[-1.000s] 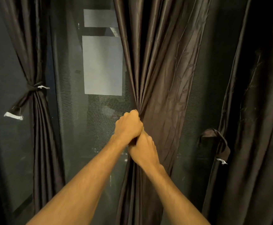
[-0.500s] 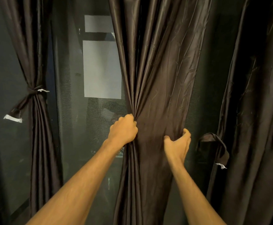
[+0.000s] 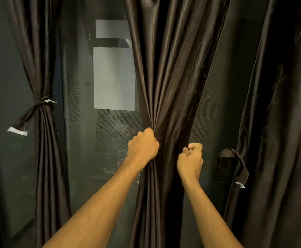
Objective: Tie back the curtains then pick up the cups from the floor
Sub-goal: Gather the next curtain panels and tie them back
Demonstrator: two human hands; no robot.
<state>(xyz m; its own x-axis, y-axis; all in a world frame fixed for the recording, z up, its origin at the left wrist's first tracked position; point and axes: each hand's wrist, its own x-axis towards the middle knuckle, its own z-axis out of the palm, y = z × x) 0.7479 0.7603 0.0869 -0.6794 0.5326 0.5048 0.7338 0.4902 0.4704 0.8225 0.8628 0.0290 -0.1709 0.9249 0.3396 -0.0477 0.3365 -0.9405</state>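
The left hand (image 3: 143, 146) curls its fingers tight round the gathered left edge of the middle curtain (image 3: 174, 68), at the centre of the frame. Just right of it and slightly lower, the right hand (image 3: 190, 159) is fisted on the same curtain's right edge, with the dark cloth bunched between them. A loose tieback loop (image 3: 235, 163) hangs at the right, beside the right curtain (image 3: 280, 122). At the left, a band (image 3: 38, 101) cinches the left curtain (image 3: 44, 158) before the window (image 3: 85, 140).
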